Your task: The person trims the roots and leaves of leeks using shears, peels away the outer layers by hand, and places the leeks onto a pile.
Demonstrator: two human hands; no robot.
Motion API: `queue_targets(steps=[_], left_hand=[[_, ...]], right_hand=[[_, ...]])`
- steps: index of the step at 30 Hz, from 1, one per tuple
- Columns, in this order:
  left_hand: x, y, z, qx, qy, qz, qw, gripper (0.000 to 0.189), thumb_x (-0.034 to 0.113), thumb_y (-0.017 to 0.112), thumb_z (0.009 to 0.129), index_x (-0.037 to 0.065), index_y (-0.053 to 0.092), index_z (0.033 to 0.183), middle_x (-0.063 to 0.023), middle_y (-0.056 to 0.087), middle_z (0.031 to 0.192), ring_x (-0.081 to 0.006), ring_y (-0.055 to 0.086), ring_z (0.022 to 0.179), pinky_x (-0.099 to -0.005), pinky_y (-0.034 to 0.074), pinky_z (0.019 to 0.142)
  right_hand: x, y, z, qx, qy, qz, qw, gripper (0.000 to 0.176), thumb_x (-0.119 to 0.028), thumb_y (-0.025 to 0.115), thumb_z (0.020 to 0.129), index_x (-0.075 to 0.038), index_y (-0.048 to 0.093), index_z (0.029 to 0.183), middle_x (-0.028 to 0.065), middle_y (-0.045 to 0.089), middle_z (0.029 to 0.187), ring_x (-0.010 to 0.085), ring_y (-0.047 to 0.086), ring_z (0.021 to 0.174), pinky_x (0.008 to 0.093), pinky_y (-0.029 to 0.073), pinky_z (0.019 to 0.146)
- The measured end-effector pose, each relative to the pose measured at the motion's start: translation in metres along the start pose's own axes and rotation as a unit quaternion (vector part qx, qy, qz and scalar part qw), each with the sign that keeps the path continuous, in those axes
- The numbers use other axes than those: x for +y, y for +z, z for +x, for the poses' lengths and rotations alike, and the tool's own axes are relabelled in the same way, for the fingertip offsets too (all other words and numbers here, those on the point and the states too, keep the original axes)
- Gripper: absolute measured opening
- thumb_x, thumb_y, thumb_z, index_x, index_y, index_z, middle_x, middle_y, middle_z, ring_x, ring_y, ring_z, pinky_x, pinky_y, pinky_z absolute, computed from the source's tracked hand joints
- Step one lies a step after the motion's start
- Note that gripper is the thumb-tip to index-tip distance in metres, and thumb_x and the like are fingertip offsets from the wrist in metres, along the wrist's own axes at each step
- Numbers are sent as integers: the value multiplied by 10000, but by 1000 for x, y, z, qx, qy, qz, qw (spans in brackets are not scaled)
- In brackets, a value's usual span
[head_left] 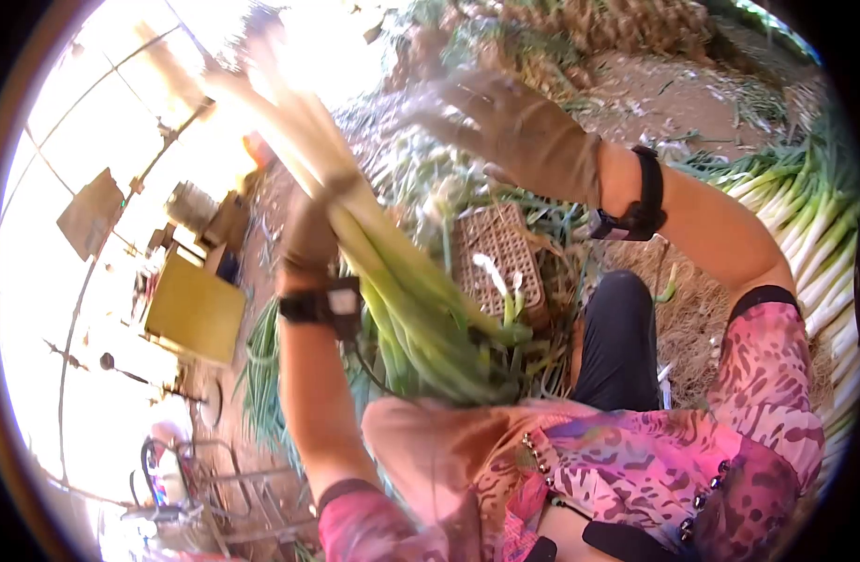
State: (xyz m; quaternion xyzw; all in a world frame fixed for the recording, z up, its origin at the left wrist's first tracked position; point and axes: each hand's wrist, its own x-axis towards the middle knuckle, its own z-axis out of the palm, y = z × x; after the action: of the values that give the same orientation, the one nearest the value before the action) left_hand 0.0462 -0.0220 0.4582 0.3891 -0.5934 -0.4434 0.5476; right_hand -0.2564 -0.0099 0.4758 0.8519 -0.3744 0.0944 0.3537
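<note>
Head view: left hand (310, 234) grip wrapped round green onion bundle (402, 272), pale stalks above grip, green leaves below toward lap; right hand (519, 126) blurred, fingers spread, off bundle.

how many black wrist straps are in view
2. One left strap is around the wrist of the gloved left hand, the one gripping long green onions; the right strap is around the wrist of the raised right hand. No others show.

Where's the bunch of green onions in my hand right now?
In the head view, the bunch slants through the left-centre, gripped in the left hand, its green leaves just left of the perforated crate.
</note>
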Motion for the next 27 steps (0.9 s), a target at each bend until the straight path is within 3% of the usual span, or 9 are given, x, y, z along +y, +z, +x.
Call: queue_targets(steps=[2,4,9,11,14,17,20,22,27], left_hand=[[-53,13,0,-51,-92,-8,994,411,253,696,875,-36,602,1152,-139,665,955,-261,664,863,-374,558,828],[-81,48,-11,-130,-102,-30,986,413,240,703,836,-49,615,1117,-151,668,947,-285,678,840,-386,576,805],[-118,127,-39,-348,-36,43,936,459,207,682,778,-9,627,1179,-79,666,1031,-221,639,942,-346,535,829],[-131,142,-49,-359,-128,-24,924,472,190,674,772,4,621,1203,-56,661,1062,-190,621,952,-320,506,856],[-177,137,-50,-402,29,88,911,269,116,687,807,35,704,1063,-110,656,1065,-246,611,991,-339,502,882],[-192,127,-43,-431,259,198,841,168,84,670,836,47,736,985,-135,644,1078,-273,606,1006,-348,507,865],[-182,140,-53,-406,63,115,904,353,107,673,798,-9,654,1130,-108,632,1090,-235,595,1002,-349,499,875],[-150,170,-60,-387,-93,8,917,567,157,688,735,-39,567,1252,-98,611,1107,-223,580,1010,-358,491,896],[-121,230,-49,-472,-150,-58,867,747,312,730,642,-23,524,1278,-117,601,1120,-244,584,983,-372,493,895]], right_hand=[[14,-10,-8,110,-50,-189,975,1008,-305,774,823,-148,167,1613,155,283,1626,295,230,1524,454,102,1276],[26,-8,-3,101,-138,-211,963,1017,-271,784,801,-159,178,1610,106,278,1639,298,211,1532,455,58,1282],[7,41,-2,141,-300,-10,943,377,-129,814,728,-132,663,1074,14,652,1102,226,568,1202,374,424,1116],[0,40,-18,74,-319,-34,944,179,-147,753,782,-140,644,924,-4,649,973,204,599,1098,362,441,1069],[-3,42,-37,11,-364,40,930,125,-210,683,838,-167,612,932,-18,616,997,186,594,1055,361,444,1022],[4,68,-54,272,-374,-6,887,199,-249,596,896,-169,566,1076,-21,623,966,168,632,933,392,475,873],[-1,50,-78,200,-345,-64,915,202,-245,596,899,-173,561,1084,-37,658,911,178,656,831,384,488,825],[3,32,-97,99,-323,-65,939,65,-211,651,877,-151,639,857,-1,636,807,198,667,837,356,522,739],[37,-1,-141,79,-269,-130,951,69,-183,677,856,-125,652,828,21,648,766,210,680,804,363,532,684]])
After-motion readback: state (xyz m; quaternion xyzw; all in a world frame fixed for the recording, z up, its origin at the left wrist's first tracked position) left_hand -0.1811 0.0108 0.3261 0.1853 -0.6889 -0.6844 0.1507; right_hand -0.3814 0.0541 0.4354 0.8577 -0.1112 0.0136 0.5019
